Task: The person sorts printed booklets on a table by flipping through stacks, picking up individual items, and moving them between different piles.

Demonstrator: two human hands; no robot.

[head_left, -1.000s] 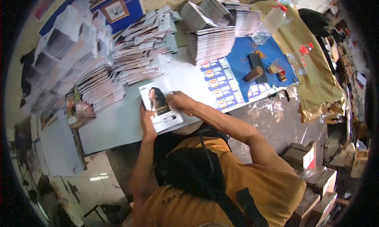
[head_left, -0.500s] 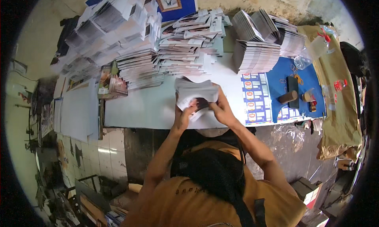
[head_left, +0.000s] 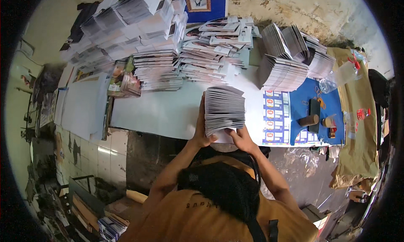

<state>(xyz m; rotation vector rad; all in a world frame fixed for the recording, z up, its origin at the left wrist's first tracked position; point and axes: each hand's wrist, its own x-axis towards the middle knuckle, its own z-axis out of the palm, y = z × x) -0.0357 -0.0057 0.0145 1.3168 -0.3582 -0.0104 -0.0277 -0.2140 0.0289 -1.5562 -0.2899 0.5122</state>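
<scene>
A thick stack of booklets [head_left: 225, 108] is held upright between my hands over the front of the white table [head_left: 168, 113], its many page edges showing in curved layers. My left hand [head_left: 203, 132] grips it along the left side, with the thumb at the near lower corner. On the near right corner, my right hand [head_left: 241, 139] is closed with its thumb against the stack; its other fingers are hidden. Loose piles of booklets [head_left: 206, 61] lie just beyond the held stack.
Tall bundles of booklets [head_left: 126, 27] rise at the far left. Squared booklet stacks [head_left: 284, 72] stand at the right. A clear plastic bottle [head_left: 341, 75], a brown cylinder [head_left: 308, 120] and a black case [head_left: 313, 111] lie on blue sheeting. Brown paper [head_left: 353, 149] covers the right end.
The booklets have turned from a fanned bundle with covers showing into a squared stack with edges up. My hands have shifted to its sides and near corners. The whole view has also shifted slightly.
</scene>
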